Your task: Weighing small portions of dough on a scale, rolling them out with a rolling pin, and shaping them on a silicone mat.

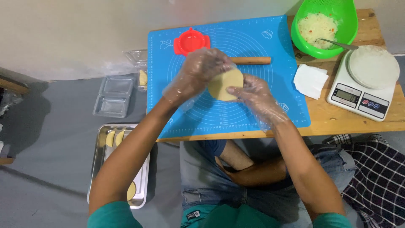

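Grey flooring spreads beneath a low wooden table [337, 120], where we work seated over a blue silicone mat [253, 42]. At far left a steel tray [101, 143] on the floor holds folded dumplings [114, 137], with clear plastic containers [114, 96] just beyond it. On the mat, a red dumpling press [192, 42] lies near our left hand [198, 71], whose gloved fingers curl around the edge of a pale dough round [224, 84], held above the mat's centre. A wooden rolling pin [251, 60] rests behind it. Our right hand [253, 95], also gloved, pinches the round's opposite edge. Further right sit white paper squares [310, 80], a green bowl [348, 17] of shredded filling [316, 26] and a white kitchen scale [358, 95].
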